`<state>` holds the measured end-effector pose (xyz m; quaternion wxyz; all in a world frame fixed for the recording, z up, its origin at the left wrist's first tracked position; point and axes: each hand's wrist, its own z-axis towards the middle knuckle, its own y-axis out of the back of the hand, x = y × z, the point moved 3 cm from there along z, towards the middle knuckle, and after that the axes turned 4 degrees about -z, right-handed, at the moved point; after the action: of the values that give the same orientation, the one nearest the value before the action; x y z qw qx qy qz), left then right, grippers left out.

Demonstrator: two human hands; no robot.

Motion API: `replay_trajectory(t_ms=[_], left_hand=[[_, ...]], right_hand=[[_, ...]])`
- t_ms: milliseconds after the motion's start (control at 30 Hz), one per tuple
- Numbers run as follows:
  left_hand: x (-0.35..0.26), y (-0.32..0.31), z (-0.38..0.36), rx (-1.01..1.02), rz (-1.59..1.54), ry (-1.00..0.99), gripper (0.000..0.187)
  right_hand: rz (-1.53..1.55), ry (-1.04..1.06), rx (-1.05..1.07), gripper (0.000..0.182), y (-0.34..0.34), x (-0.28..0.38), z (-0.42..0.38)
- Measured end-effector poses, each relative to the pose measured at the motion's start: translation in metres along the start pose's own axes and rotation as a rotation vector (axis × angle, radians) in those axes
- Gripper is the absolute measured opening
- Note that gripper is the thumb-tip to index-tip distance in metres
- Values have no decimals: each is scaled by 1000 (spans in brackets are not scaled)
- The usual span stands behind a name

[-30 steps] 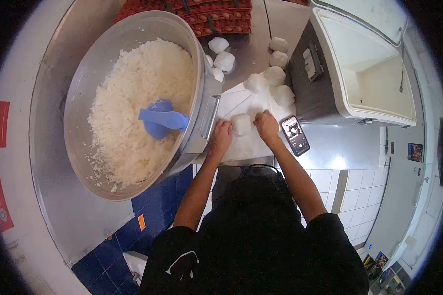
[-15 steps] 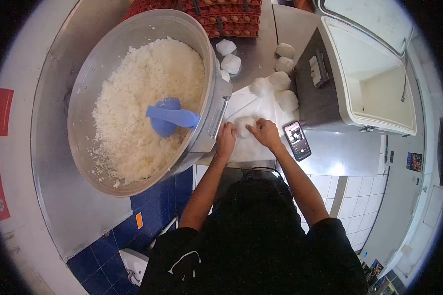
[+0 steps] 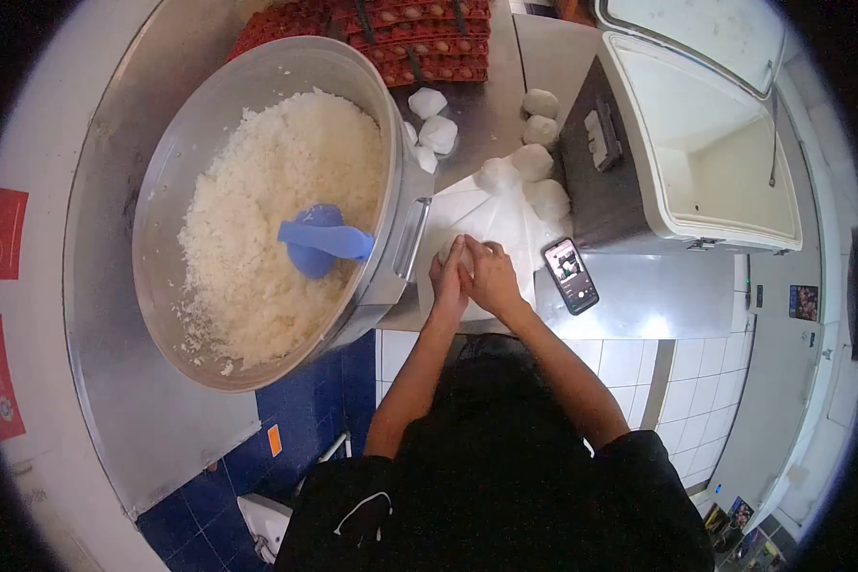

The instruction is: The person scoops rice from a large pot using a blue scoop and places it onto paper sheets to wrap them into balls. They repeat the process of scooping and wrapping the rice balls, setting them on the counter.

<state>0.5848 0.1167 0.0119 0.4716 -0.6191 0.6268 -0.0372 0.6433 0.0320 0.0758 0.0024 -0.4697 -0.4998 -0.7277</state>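
My left hand (image 3: 450,276) and my right hand (image 3: 491,278) are closed together around a rounded white bundle of rice (image 3: 445,251), mostly hidden by my fingers. They are over white sheets of wrapping (image 3: 515,229) at the counter's near edge. Just beyond them sit several similar bundles, among them one white bundle (image 3: 497,175) on the sheets and another (image 3: 548,199) beside the cooler. To the left stands a large metal pot (image 3: 409,238) of cooked white rice (image 3: 257,210). A blue scoop (image 3: 326,239) rests on the rice.
A phone (image 3: 571,275) lies right of the sheets. Behind it stands an open grey cooler (image 3: 615,191) with a white inside. Angular white packets (image 3: 438,134) lie by the pot's far side. Red egg trays (image 3: 429,48) are stacked at the back.
My hands have come together and now wrap around the bundle, which showed plainly between them before. They have drawn slightly left. The whole view has shifted a little.
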Motion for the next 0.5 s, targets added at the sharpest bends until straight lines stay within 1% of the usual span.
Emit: replay_trajectory(t_ms=[33, 67, 100, 133, 167, 200, 233, 267, 300, 333, 367, 400, 433, 467, 500], left_hand=[[3, -3, 2, 9, -2, 2, 36], [1, -7, -2, -37, 39, -64, 36], [-2, -12, -7, -84, 81, -129, 37], [-3, -12, -6, -78, 83, -122, 37], [1, -7, 0, 22, 52, -70, 37], [6, -3, 5, 124, 20, -13, 37], [10, 2, 8, 140, 23, 6, 37], [17, 9, 8, 92, 28, 76, 33], [24, 11, 9, 47, 31, 149, 29], [30, 12, 10, 30, 88, 111, 32], [37, 11, 10, 16, 145, 78, 34], [34, -3, 3, 29, 164, 92, 37], [26, -16, -3, 40, 182, 102, 40], [26, -11, 8, 63, 236, 95, 43], [16, -22, 5, 54, 279, 53, 43]], right_hand=[[-158, 46, -36, 54, 4, 3, 0], [-315, 91, -70, 55, 6, 4, 0], [-318, 87, -74, 55, 9, 1, 3], [-180, -13, 93, 56, 7, -7, 9], [-40, -120, 256, 57, 6, -17, 10], [-45, -140, 247, 57, 9, -23, 10], [57, -161, 293, 59, 10, -27, 13], [155, -182, 335, 61, 14, -31, 14], [24, -191, 366, 66, 28, -32, 13], [8, -220, 349, 66, 35, -39, 6], [68, -200, 229, 68, 41, -49, -7], [119, -175, 100, 69, 54, -59, -19], [29, -330, 60, 85, 68, -70, -36], [7, -350, 41, 85, 77, -83, -53], [-246, -393, -144, 92, 87, -104, -73]])
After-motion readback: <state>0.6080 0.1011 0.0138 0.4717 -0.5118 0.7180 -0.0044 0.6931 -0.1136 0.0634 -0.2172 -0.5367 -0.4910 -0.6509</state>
